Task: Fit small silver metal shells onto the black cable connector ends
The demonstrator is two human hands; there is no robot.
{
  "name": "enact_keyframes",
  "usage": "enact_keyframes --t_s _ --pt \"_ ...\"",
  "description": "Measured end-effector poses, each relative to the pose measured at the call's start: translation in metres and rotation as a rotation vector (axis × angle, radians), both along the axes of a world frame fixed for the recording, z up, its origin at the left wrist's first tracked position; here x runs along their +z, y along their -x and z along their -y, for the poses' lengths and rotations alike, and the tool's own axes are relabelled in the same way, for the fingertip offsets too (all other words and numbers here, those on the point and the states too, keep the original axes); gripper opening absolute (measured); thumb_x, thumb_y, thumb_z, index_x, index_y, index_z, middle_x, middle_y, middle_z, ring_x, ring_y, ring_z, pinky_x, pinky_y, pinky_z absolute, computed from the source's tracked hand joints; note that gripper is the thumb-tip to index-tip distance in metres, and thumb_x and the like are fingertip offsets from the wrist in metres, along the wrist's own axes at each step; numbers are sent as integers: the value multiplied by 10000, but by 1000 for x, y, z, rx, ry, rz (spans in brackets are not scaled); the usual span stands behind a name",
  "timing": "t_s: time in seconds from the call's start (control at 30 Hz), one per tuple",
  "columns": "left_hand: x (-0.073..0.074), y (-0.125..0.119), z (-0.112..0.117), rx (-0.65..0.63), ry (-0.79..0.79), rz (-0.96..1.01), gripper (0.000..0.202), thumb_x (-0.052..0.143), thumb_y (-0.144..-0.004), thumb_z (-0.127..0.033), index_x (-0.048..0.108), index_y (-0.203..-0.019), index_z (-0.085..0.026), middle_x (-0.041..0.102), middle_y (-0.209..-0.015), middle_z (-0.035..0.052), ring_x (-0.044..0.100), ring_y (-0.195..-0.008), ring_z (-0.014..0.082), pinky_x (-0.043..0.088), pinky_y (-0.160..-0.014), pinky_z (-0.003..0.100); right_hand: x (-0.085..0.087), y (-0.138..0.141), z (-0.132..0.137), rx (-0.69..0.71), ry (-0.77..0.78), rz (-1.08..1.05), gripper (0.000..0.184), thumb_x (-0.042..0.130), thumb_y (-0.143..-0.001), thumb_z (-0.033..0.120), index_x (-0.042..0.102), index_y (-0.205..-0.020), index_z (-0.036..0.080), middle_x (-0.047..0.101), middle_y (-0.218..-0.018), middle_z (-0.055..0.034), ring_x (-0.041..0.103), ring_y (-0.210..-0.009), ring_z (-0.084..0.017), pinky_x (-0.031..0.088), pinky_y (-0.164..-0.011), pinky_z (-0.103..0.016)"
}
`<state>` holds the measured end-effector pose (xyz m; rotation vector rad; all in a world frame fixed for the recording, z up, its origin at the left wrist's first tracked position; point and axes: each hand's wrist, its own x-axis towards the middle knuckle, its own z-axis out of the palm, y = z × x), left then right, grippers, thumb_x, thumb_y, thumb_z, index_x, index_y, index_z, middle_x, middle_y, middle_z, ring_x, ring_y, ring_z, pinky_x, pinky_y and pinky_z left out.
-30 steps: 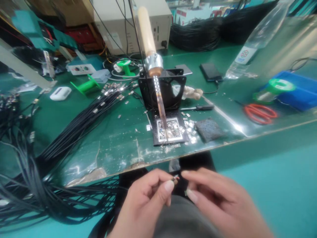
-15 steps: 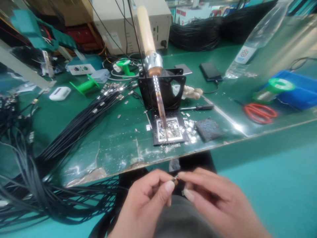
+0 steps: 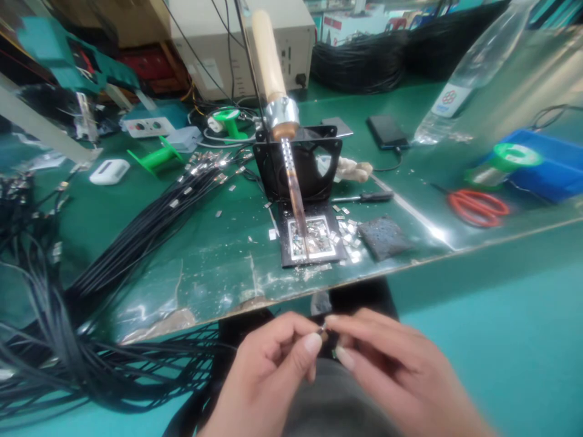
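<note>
Low in the view, beyond the bench's front edge, my left hand [image 3: 277, 358] pinches a small metal-tipped cable end [image 3: 322, 331] between thumb and forefinger. My right hand [image 3: 387, 358] is curled close beside it, its forefinger touching the tip of that piece. By the right thumb there is a tiny greenish bit, too small to name. On the bench ahead, a soldering iron [image 3: 291, 170] with a wooden handle points down at a framed tray [image 3: 291, 258] of small metal pieces. Behind the tray stands a black fan frame [image 3: 337, 149].
Bundled black cables [image 3: 150, 224] cover the left side. Loose metal pieces [image 3: 350, 233] and a dark sponge-like pad [image 3: 385, 238] lie right of the tray. Farther right are red-handled scissors [image 3: 478, 208], a solder spool [image 3: 505, 164], a blue bin [image 3: 553, 173] and a bottle [image 3: 455, 100].
My right fingers have shifted very slightly left against the small piece. Otherwise both hands and the bench look the same.
</note>
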<state>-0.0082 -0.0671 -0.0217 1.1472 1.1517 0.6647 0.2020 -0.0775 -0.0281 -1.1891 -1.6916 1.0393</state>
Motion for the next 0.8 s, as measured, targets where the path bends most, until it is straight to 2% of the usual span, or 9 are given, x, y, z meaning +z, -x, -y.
enact_keyframes --t_s 0.3,0.6,0.8 --pt "0 -1 1 16 35 -12 383 638 -1027 -499 668 -820 -178 541 -674 -41 406 -597 82 344 -588 210 2 -4 0 -60 -55 -28 338 700 -916 97 799 -1168 300 711 -768 55 631 -586 -66 540 -570 -123" --pt "3 -3 1 11 59 4 372 633 -1026 -493 650 -825 -180 531 -678 -43 367 -581 81 306 -559 214 4 2 -2 -53 -34 -37 274 695 -914 106 808 -1104 269 710 -754 32 639 -578 -82 539 -536 -141" --pt "1 -1 1 -8 47 -22 363 626 -1033 -479 660 -834 -177 542 -693 -37 396 -608 85 312 -569 218 3 -1 -1 -62 -2 -29 254 698 -931 137 792 -1108 293 715 -774 43 604 -542 -76 518 -518 -155"
